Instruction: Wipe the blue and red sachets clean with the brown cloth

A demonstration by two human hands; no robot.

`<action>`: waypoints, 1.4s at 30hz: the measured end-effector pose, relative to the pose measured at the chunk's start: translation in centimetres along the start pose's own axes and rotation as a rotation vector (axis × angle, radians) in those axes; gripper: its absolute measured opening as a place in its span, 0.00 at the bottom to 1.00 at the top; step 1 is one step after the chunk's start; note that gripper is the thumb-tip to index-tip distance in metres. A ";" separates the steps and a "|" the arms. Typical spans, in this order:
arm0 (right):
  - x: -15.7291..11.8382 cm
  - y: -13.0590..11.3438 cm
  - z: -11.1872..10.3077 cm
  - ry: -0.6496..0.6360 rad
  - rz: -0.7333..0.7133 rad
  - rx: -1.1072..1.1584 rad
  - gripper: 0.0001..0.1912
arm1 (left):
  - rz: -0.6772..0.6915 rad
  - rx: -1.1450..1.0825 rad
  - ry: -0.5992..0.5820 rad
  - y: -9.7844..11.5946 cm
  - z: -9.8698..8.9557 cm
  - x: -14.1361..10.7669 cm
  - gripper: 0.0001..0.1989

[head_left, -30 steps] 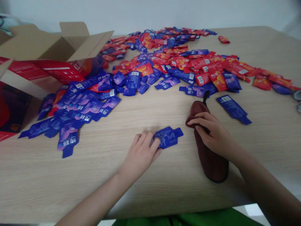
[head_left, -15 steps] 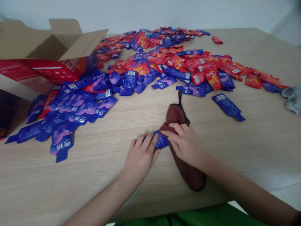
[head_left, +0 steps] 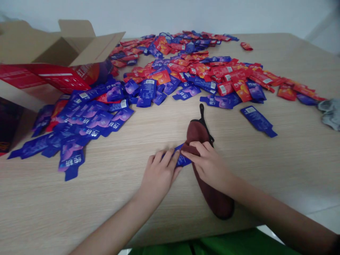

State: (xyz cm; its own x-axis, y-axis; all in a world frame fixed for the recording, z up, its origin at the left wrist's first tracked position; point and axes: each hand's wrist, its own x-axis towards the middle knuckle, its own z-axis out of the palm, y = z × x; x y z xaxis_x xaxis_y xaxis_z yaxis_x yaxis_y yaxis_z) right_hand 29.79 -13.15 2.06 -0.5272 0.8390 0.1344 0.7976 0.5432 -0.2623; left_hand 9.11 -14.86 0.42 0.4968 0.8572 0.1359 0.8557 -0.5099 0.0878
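A blue packet [head_left: 183, 160] lies flat on the table between my hands, its left part under the fingers of my left hand [head_left: 159, 170]. Those fingers rest close together on it, pressing down. My right hand [head_left: 208, 161] pinches a fold of a long maroon cloth pouch [head_left: 215, 198] with a black edge and a black cord loop, over the right end of the packet. The pouch runs from above my right hand down to the table's near edge, partly hidden by the hand.
An open cardboard box [head_left: 60, 75] stands at the left back. Blue packets [head_left: 98, 118] lie heaped before it, and red and blue ones [head_left: 223, 72] spread behind. One blue packet [head_left: 257, 120] lies apart. Grey cloth [head_left: 330, 112] is at the right edge.
The view has shifted slightly. The pouch's fold and the fingers of my right hand have shifted slightly over the blue packet; my left hand stays on it.
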 end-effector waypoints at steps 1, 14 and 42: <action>-0.4 0.6 0.1 0.001 0.023 -0.027 0.23 | 0.000 0.004 -0.005 0.0 0.0 0.0 0.23; 1.8 -1.7 -0.4 0.013 0.011 0.062 0.22 | 0.015 -0.018 -0.008 -0.2 -0.1 0.1 0.21; 1.0 1.2 -0.8 0.080 0.124 0.096 0.24 | 0.051 -0.077 -0.045 -0.7 -0.3 0.1 0.26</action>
State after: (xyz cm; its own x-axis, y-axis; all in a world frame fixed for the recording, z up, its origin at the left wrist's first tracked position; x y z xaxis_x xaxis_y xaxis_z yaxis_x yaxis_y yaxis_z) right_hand 30.45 -11.64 2.61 -0.3985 0.9012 0.1705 0.8212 0.4334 -0.3712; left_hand 8.49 -14.38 0.72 0.5465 0.8317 0.0982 0.8166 -0.5552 0.1577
